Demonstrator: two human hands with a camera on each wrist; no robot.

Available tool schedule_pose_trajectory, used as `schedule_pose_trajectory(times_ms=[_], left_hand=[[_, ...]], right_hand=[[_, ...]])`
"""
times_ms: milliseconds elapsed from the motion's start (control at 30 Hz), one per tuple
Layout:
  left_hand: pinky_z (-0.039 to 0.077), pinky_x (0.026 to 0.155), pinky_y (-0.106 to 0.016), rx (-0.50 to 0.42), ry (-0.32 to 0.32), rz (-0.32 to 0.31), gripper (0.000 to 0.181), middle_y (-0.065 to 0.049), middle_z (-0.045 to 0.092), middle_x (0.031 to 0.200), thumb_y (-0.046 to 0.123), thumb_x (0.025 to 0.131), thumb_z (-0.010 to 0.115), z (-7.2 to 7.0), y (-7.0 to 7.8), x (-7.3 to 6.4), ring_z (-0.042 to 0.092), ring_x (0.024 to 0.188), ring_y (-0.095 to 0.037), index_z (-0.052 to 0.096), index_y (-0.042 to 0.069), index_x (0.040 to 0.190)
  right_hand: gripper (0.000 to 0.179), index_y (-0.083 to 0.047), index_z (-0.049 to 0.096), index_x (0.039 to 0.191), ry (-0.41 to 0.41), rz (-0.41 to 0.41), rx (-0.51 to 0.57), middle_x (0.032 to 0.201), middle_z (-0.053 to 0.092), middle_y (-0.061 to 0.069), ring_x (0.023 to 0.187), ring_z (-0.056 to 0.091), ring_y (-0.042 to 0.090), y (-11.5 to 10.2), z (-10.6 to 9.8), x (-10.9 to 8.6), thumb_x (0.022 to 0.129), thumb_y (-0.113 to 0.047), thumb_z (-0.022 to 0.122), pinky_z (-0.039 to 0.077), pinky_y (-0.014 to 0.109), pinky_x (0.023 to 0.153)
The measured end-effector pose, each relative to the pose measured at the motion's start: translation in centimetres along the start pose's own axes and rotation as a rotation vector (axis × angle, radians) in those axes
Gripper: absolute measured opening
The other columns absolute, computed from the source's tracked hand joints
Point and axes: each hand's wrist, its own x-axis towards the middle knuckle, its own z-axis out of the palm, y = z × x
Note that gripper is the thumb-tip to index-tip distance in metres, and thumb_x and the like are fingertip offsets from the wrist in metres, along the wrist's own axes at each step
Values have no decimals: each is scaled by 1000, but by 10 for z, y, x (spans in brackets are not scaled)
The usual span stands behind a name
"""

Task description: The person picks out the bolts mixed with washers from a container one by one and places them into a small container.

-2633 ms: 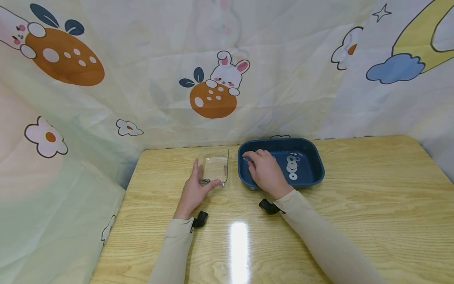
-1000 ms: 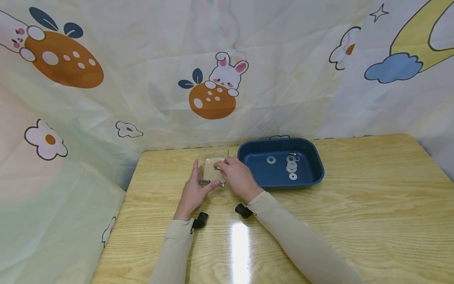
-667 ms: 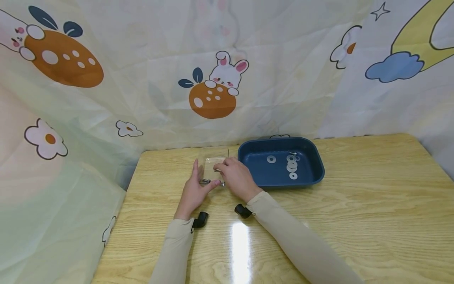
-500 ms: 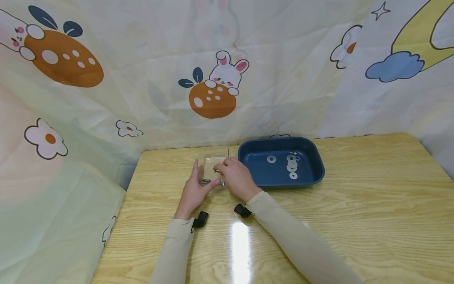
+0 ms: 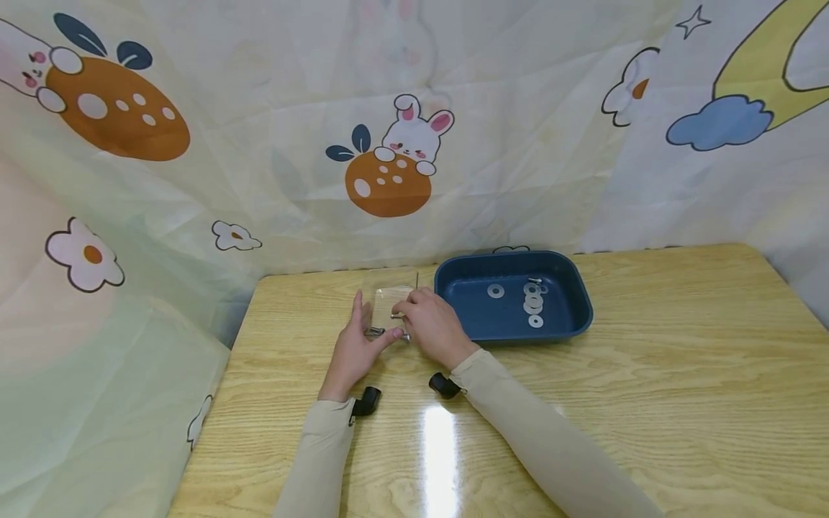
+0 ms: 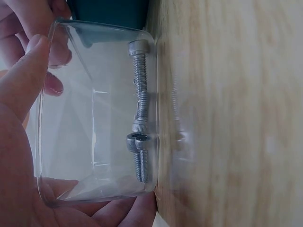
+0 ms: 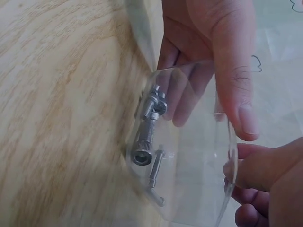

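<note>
Left hand: the left hand (image 5: 352, 344) grips the small clear plastic box (image 5: 392, 306) from its left side, thumb (image 6: 26, 78) along the near rim and fingers (image 6: 118, 215) curled round the far wall, so the hand wraps round the box.
Right hand: the right hand (image 5: 432, 325) hovers over the right part of the box with its fingertips (image 7: 246, 172) bent down at the open rim; whether they pinch anything I cannot tell, as the fingertips hide it.
Clear box: it stands on the light wooden table (image 5: 648, 374), just left of the dark blue plastic tray (image 5: 578, 302), its right wall close to the tray's left wall.
Box contents: silver socket-head bolts (image 6: 140, 113) lie on the box floor; the left wrist view shows one long bolt and a shorter one end to end, and the right wrist view shows them as a small heap (image 7: 149, 135).
Tray contents: flat silver washers (image 5: 533, 303) lie grouped in the right half of the tray, one single washer (image 5: 495, 291) sits apart to their left, and a small bolt (image 5: 534, 280) lies at the far wall.
Sleeves: both forearms wear beige sleeves (image 5: 550, 446), each with a black wrist camera mount (image 5: 444, 385).
Backdrop: a pale printed curtain with rabbits and orange shapes (image 5: 388, 183) hangs behind the table.
</note>
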Motion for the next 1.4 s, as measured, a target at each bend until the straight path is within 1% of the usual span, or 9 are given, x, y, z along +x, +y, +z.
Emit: schedule_pose_trajectory(times_ms=[67, 167, 300, 533, 733, 967, 1167, 1400], left_hand=[[32, 104, -43, 1, 0, 1, 107, -12, 27, 149, 58, 75, 67, 0, 0, 0, 35, 132, -22, -9, 34, 146], [33, 104, -42, 9, 0, 0, 108, -12, 27, 149, 61, 73, 66, 0, -1, 0, 35, 132, -22, -9, 34, 146], [33, 104, -42, 19, 1, -2, 110, -11, 27, 149, 65, 71, 65, 0, -1, -1, 35, 131, -22, -9, 33, 147], [32, 105, -42, 18, 1, -3, 109, -11, 28, 149, 61, 73, 66, 0, 0, -1, 35, 131, -23, -9, 33, 147], [32, 104, -44, 22, 2, 2, 108, -12, 28, 149, 58, 75, 68, 0, 1, -1, 36, 131, -25, -10, 33, 147], [31, 105, -44, 28, 3, -4, 109, -11, 28, 149, 56, 75, 68, 1, 1, 0, 36, 131, -25, -10, 33, 147], [28, 106, -45, 21, 4, -8, 108, -11, 26, 150, 53, 76, 69, 0, 2, -1, 34, 132, -25, -11, 36, 146], [28, 106, -45, 29, -3, -14, 108, -10, 26, 150, 57, 75, 68, 0, 1, 0, 34, 132, -23, -12, 38, 145]], right_hand=[[19, -17, 72, 99, 7, -5, -6, 88, 61, -2, 85, 52, 15, 1, -1, -1, 87, -8, 61, 46, 28, 78], [19, -18, 73, 99, 26, 0, -10, 88, 61, -2, 83, 51, 16, 2, -3, -2, 86, -8, 62, 46, 27, 77], [19, -17, 73, 100, 48, 37, 1, 89, 61, 0, 82, 49, 17, 3, -8, -4, 86, -9, 62, 45, 28, 74], [20, -15, 71, 104, 75, 95, 14, 94, 61, 0, 81, 48, 16, 9, -20, -10, 87, -10, 63, 43, 27, 70], [21, -16, 71, 106, 80, 129, 12, 93, 60, 0, 82, 47, 16, 16, -29, -16, 87, -10, 63, 43, 28, 69], [21, -15, 69, 108, 102, 148, -2, 93, 59, 1, 82, 48, 17, 26, -36, -27, 88, -13, 62, 44, 29, 67], [23, -15, 68, 110, 114, 158, -3, 95, 59, 2, 84, 49, 18, 35, -44, -36, 88, -14, 63, 45, 30, 65], [25, -15, 66, 112, 119, 176, -31, 96, 59, 3, 83, 49, 19, 46, -53, -42, 87, -14, 65, 46, 30, 65]])
